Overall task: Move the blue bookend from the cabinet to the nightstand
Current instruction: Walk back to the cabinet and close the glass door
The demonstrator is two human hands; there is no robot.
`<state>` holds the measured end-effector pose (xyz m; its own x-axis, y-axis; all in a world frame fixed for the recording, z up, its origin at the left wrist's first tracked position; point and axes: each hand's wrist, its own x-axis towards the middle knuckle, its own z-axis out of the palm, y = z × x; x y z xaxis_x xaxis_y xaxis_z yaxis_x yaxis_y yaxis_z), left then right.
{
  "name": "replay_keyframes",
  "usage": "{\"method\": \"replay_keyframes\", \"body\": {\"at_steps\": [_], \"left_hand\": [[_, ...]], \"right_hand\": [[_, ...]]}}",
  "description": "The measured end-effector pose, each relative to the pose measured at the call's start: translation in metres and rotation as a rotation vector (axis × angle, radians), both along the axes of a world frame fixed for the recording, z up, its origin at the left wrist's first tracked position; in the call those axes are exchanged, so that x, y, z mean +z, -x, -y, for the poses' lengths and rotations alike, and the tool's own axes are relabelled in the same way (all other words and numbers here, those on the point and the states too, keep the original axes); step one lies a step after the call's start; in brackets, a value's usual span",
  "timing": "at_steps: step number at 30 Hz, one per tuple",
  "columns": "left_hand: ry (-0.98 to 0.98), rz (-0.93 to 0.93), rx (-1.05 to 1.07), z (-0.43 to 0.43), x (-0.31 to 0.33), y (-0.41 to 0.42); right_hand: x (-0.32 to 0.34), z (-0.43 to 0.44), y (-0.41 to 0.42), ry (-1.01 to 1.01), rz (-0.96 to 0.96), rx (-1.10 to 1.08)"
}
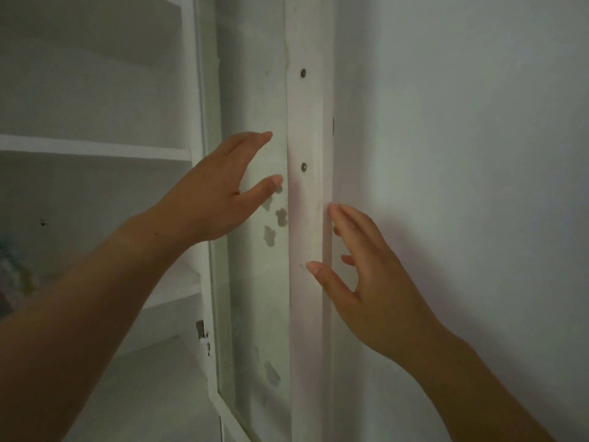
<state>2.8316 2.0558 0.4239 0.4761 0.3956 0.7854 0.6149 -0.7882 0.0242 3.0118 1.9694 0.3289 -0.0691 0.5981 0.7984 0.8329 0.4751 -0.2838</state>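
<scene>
A white cabinet (95, 148) fills the left of the view, its shelves bare where I can see them. Its glass door (255, 282) stands swung open, edge-on to me, with a white frame (307, 122) holding two screws. My left hand (216, 193) is in front of the glass pane, fingers spread and holding nothing. My right hand (369, 269) is at the right side of the door frame, fingertips at its edge, fingers apart and empty. No blue bookend is in view.
A plain white wall (462, 154) lies right behind the door. A hinge (202, 333) sits low on the cabinet side. A blurred colourful object (12, 275) shows at the far left edge. Grey stickers (274, 224) dot the glass.
</scene>
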Motion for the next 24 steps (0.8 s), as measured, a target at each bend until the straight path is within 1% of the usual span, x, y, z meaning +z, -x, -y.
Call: {"method": "replay_keyframes", "body": {"at_steps": [4, 9, 11, 17, 24], "left_hand": [[-0.087, 0.036, -0.019, 0.004, 0.020, -0.008], [-0.139, 0.091, -0.077, 0.014, 0.032, -0.031], [-0.141, 0.104, -0.096, 0.016, 0.033, -0.040], [-0.152, 0.125, -0.054, 0.018, 0.029, -0.055], [-0.146, 0.110, -0.041, 0.016, 0.028, -0.052]], "right_hand": [[-0.013, -0.002, 0.002, 0.018, 0.001, 0.023], [-0.017, -0.008, 0.001, 0.039, -0.099, 0.068], [-0.018, -0.009, 0.001, 0.048, -0.136, 0.108], [-0.029, -0.011, -0.005, 0.077, -0.177, 0.217], [-0.040, -0.013, -0.007, 0.086, -0.165, 0.277]]}}
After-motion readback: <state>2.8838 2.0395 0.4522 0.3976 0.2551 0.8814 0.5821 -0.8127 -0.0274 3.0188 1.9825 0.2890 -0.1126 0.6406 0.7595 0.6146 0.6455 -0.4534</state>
